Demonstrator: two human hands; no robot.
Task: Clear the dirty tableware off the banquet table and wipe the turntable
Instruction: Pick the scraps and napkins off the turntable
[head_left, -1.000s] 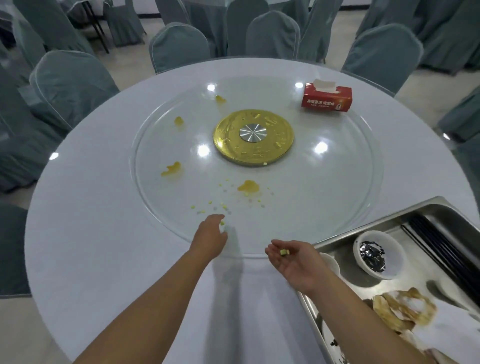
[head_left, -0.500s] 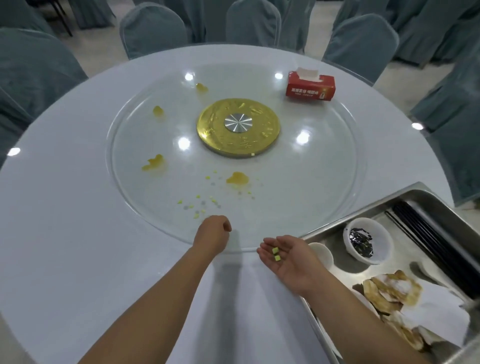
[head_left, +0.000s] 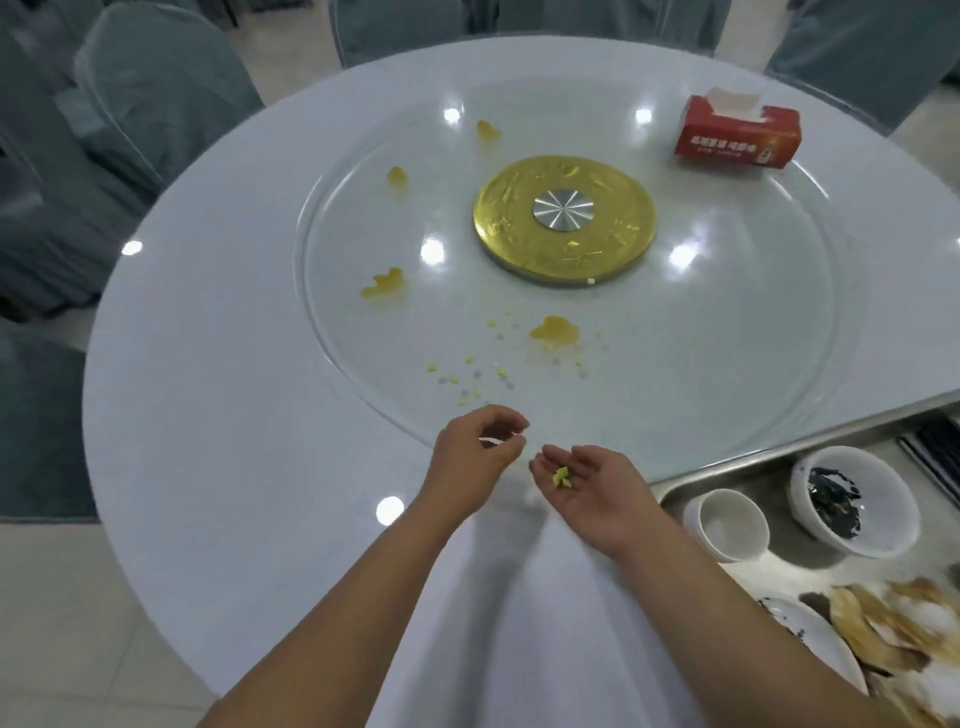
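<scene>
**Turntable soiled; crumbs cupped in right palm**

Turntable (head_left: 727, 364): clear glass disc, centred on the round white table (head_left: 208, 415), filling most of its top. Gold hub (head_left: 563, 221) at the middle with a brushed silver cap (head_left: 564, 208). Ceiling lights glare off the glass in several spots.

Soil on the glass: four yellow-orange smears (head_left: 553, 330), one near the hub on the near side, three strung along the left arc. A scatter of small yellow-green and pale crumbs (head_left: 467, 376) lies between the near smear and the near rim. One pale crumb sits at the hub's near edge.

Left hand (head_left: 478, 457): over the near rim of the turntable, fingers curled, thumb and forefinger tips drawn close together. Whether a crumb sits between them I cannot tell.

Right hand (head_left: 592, 493): palm up, fingers relaxed and slightly cupped, just beside the left, above the table's near edge. A few yellow-green bits (head_left: 562, 477) rest in the palm.

Red tissue box (head_left: 737, 135): far right, at the turntable's rim, white tissue sticking up.

Steel tray (head_left: 779, 452): lower right, overlapping the table edge. Holds a white cup (head_left: 727, 525), a white bowl (head_left: 852, 501) with dark residue, a plate (head_left: 815, 634) partly cut off, and brownish scraps (head_left: 893, 623).

Grey-covered chairs (head_left: 166, 98) ring the table.
</scene>
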